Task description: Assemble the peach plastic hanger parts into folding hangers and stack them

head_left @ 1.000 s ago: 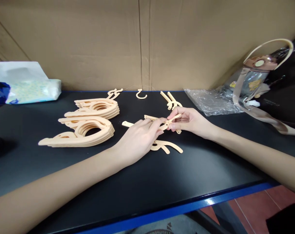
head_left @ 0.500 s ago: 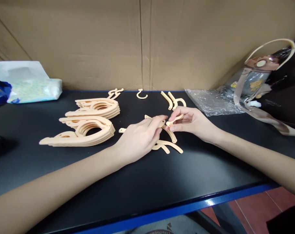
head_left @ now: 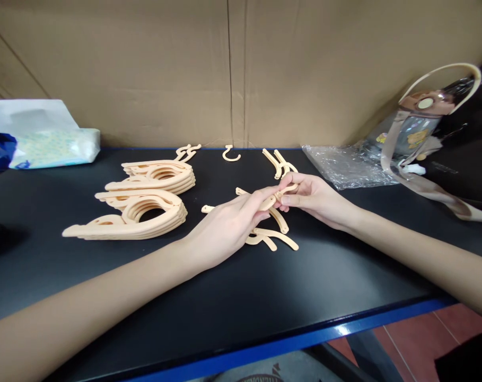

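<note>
My left hand [head_left: 225,225] is closed on a cream plastic hanger arm [head_left: 268,203]; its holed end shows at the fingertips, and its other end sticks out on the left. In my right hand [head_left: 318,200], thumb and fingers pinch a cream hanger hook [head_left: 291,188]. The hook's base meets the arm's holed end, and fingers partly hide the joint. Beneath the hands, loose curved hanger pieces [head_left: 280,237] lie on the black table [head_left: 241,313]. Stacks of folded hangers [head_left: 153,231] stand left of my left hand.
A single hook [head_left: 230,155] and a few other hooks [head_left: 185,153] lie along the back edge. More hanger pieces [head_left: 275,162] sit behind my right hand. A clear plastic bag [head_left: 340,167] and a strapped bottle [head_left: 418,132] are at right, a tissue pack [head_left: 55,143] at left.
My hands have come together. The hook's base has moved against the holed end of the hanger arm, which has shifted slightly right with my left hand.
</note>
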The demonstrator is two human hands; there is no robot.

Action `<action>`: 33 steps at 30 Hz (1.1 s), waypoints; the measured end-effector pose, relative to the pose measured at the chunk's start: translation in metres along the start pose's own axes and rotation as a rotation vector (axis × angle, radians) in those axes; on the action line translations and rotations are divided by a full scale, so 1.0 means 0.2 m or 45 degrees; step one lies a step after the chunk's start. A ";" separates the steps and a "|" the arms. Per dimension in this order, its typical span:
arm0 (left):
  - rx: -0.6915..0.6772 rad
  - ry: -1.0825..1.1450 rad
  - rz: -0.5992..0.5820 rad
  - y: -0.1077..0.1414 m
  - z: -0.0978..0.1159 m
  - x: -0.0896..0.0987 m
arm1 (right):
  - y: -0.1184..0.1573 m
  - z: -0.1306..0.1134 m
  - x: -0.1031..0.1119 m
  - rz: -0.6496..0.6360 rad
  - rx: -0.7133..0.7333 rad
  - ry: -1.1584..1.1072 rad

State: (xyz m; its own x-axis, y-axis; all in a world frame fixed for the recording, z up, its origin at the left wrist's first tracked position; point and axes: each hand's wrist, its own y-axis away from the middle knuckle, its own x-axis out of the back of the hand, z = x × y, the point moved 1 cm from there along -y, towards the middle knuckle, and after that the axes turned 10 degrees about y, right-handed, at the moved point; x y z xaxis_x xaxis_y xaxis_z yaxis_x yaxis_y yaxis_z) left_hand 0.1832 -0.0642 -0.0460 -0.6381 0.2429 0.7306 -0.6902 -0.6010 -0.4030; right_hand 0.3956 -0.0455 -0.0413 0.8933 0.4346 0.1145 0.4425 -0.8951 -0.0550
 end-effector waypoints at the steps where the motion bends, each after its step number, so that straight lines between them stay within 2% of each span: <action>1: -0.005 0.008 0.000 0.00 0.00 0.00 | 0.00 0.00 0.00 0.004 -0.001 0.002; 11: -0.047 0.037 -0.002 0.00 0.00 0.00 | 0.00 0.02 0.02 -0.070 -0.017 0.022; 15: -0.044 0.021 0.011 -0.01 -0.01 0.00 | 0.01 0.01 -0.02 -0.132 -0.039 0.144; 20: -0.030 -0.008 0.027 -0.01 -0.01 0.00 | 0.01 0.01 -0.06 -0.246 0.029 0.221; 27: 0.034 -0.147 0.086 -0.02 -0.03 0.00 | -0.02 0.06 0.06 -0.019 0.018 0.130; 33: -0.032 -0.202 0.103 -0.02 -0.02 0.00 | -0.03 0.04 0.08 -0.118 0.039 0.209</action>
State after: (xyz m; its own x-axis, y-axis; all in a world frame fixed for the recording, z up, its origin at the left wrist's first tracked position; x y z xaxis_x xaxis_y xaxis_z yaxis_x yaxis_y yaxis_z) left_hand 0.1841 -0.0592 -0.0463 -0.6315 0.0698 0.7722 -0.6481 -0.5941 -0.4764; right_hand 0.4075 -0.0332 -0.0481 0.8249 0.4907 0.2805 0.5268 -0.8474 -0.0669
